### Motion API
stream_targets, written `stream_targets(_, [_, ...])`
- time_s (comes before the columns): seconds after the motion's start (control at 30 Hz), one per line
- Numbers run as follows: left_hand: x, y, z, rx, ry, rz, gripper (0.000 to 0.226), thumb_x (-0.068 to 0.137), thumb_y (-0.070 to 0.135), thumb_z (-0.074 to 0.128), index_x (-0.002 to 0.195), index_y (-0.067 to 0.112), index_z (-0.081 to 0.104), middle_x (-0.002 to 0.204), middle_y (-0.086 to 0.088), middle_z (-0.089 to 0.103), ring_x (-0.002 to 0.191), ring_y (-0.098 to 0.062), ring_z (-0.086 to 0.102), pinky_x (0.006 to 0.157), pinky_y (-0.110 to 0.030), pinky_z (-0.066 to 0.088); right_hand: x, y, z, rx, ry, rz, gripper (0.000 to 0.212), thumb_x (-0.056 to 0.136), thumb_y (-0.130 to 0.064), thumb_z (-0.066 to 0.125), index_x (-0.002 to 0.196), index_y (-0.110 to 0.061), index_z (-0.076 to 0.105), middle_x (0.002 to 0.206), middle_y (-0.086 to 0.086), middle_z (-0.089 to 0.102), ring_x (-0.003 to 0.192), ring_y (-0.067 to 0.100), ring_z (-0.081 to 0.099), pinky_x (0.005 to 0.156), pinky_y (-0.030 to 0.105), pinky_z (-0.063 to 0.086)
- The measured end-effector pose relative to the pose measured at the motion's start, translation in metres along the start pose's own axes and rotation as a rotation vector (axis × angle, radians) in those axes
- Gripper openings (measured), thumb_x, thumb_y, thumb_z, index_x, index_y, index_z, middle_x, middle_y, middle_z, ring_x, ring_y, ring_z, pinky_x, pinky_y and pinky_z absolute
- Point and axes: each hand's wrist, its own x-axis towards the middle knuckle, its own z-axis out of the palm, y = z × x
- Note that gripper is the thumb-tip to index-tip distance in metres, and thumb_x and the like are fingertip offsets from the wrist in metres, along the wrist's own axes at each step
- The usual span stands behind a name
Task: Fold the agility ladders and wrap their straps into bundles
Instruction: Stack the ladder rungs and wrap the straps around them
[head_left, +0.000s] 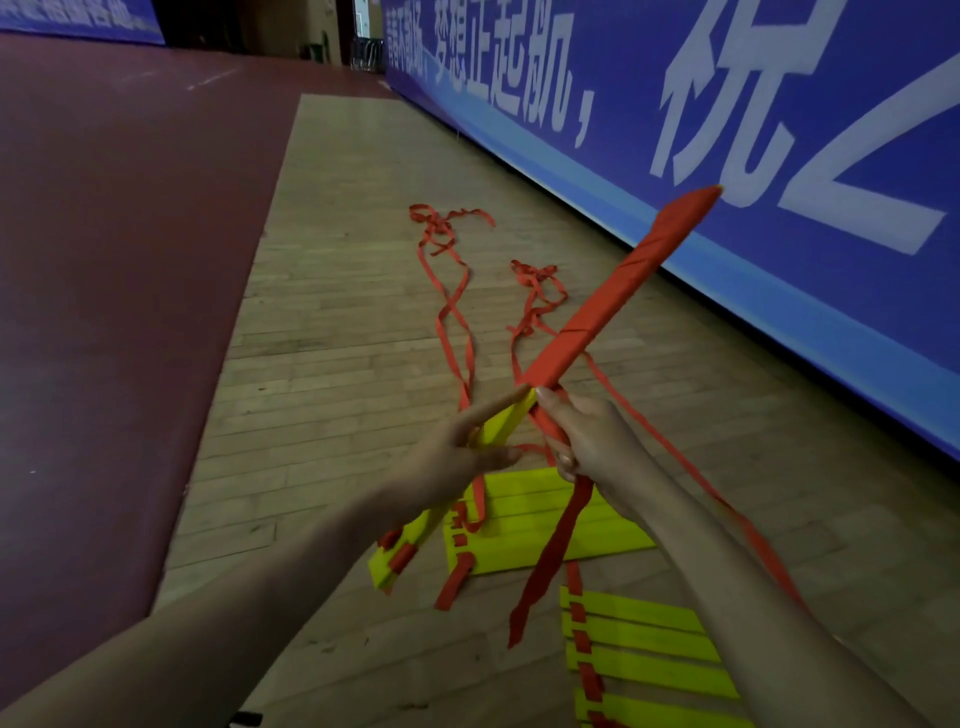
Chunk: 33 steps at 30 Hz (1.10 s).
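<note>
Head view: wood floor (337, 291), blue banner wall (857, 301); L hand (462, 452) + R hand (592, 441) tight round ladder bundle (613, 306).

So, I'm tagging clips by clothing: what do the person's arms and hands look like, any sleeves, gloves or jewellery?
Both are bare. The left hand and right hand wear no gloves, and no rings show. The left forearm and right forearm are uncovered to the frame edge: no sleeves, watch or wristband in view.

I'm holding yellow rungs (506, 421) wound in red strap (613, 306); beyond my right hand (587, 441), a blue banner (883, 291) is showing white lettering (872, 218).
</note>
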Motion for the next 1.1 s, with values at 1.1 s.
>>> stream_targets(1.1, [-0.005, -0.002, 0.013, 0.991, 0.446, 0.278, 0.068, 0.086, 0.010, 0.065, 0.147, 0.023, 0.037, 0.137, -0.010, 0.043, 0.123, -0.029, 0.041, 0.097, -0.034, 0.032, -0.001, 0.002, 0.014, 0.080, 0.067, 0.019, 0.049, 0.103, -0.025, 0.042, 0.058, -0.008, 0.052, 0.039, 0.000, 0.049, 0.027, 0.008, 0.036, 0.032, 0.015, 0.026])
